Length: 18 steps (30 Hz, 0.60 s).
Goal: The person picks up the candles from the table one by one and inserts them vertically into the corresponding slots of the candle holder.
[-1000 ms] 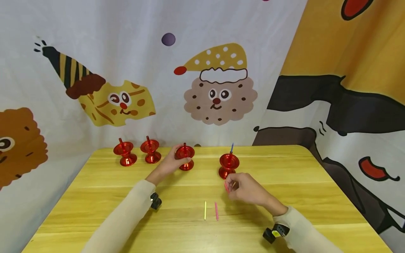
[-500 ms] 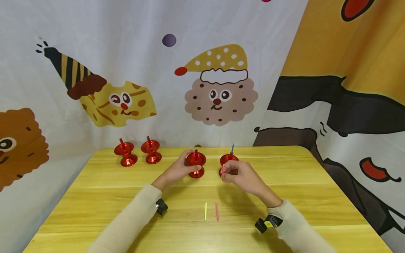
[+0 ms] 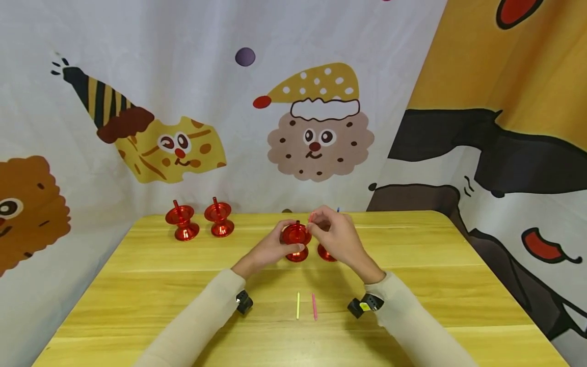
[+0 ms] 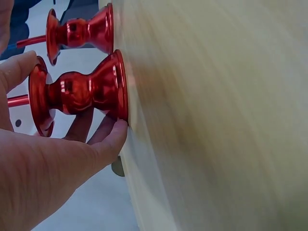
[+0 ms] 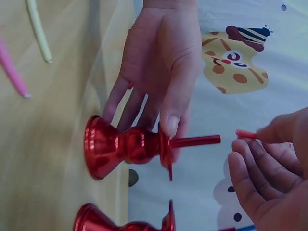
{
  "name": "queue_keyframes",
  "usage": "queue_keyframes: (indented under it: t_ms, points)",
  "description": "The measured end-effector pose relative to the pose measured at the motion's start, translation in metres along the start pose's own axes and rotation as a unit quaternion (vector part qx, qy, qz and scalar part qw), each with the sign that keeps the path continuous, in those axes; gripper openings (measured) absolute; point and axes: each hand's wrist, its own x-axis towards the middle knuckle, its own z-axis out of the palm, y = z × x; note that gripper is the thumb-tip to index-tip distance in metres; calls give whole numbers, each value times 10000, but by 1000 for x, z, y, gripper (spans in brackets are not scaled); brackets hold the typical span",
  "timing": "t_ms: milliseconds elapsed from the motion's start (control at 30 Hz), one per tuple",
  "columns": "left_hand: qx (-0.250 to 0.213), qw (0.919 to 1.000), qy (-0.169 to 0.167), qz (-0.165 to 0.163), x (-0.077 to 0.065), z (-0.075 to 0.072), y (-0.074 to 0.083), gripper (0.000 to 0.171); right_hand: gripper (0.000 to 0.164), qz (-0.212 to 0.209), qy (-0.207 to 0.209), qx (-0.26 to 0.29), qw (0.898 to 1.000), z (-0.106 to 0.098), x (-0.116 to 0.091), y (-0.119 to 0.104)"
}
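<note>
My left hand point(image 3: 271, 248) grips a red metal candle holder point(image 3: 296, 237) that stands upright on the table, thumb and fingers round its body and dish. A thin tube rises from the holder's dish, seen from the side in the right wrist view. My right hand point(image 3: 338, 235) pinches a small reddish-pink candle point(image 5: 246, 134) between thumb and fingertips. The candle's end is close to the tube's open end but apart from it. Partly behind the right hand stands a second red candle holder point(image 3: 326, 253) with a blue candle point(image 3: 338, 209) in it.
Two more red candle holders, one at far left point(image 3: 181, 222) and another beside it point(image 3: 219, 218), stand near the table's back edge with bare tubes. A yellow candle point(image 3: 298, 306) and a pink candle point(image 3: 314, 307) lie on the wooden table point(image 3: 257, 331). A printed curtain point(image 3: 192, 66) hangs behind.
The left hand has slid its candle holder to the right, close to the one with the blue candle. The right hand has lifted the reddish-pink candle up and leftward beside that holder's tube.
</note>
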Motion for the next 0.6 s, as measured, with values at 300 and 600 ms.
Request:
queue_keyframes:
  t_ms: [300, 600]
  points:
    - [-80, 9998, -148, 61, 0, 7, 4, 77, 4, -166, 383, -291, 9987, 13, 16, 0]
    - [-15, 9998, -187, 48, 0, 8, 4, 77, 2, -56, 252, -535, 9982, 18, 18, 1]
